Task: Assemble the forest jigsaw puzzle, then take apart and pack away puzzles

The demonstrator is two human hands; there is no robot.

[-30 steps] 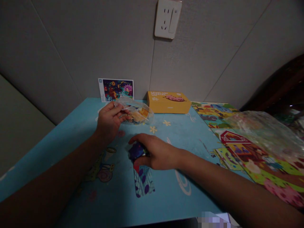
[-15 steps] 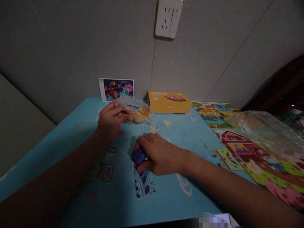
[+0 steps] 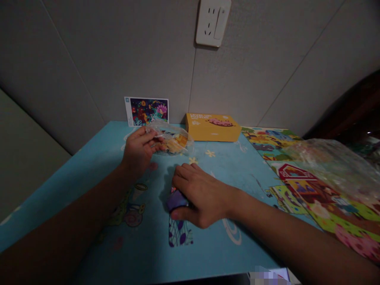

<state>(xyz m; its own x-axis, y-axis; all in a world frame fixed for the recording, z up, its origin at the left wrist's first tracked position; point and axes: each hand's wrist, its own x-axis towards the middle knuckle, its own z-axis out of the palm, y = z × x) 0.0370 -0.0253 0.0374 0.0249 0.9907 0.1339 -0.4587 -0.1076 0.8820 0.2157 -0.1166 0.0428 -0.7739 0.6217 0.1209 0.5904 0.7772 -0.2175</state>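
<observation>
Near the back of the blue table, my left hand (image 3: 139, 149) pinches the edge of a clear plastic bag (image 3: 178, 143) with yellow and orange pieces inside. My right hand (image 3: 198, 196) is curled around dark blue and purple puzzle pieces (image 3: 177, 200), low over the table's middle. Their number is hidden by my fingers. Just below that hand, a patterned puzzle section (image 3: 180, 234) with purple leaf shapes lies flat on the table, its upper part covered by the hand and the pieces.
A picture card (image 3: 149, 112) leans on the wall beside a yellow puzzle box (image 3: 213, 128). On the right are a colourful farm picture (image 3: 329, 198) and crumpled clear plastic (image 3: 335, 162). The blue table's (image 3: 216, 257) front edge is close.
My right hand has tilted and shifted slightly, and the pieces in it have turned and moved a little right and down. My left hand holds the bag as before.
</observation>
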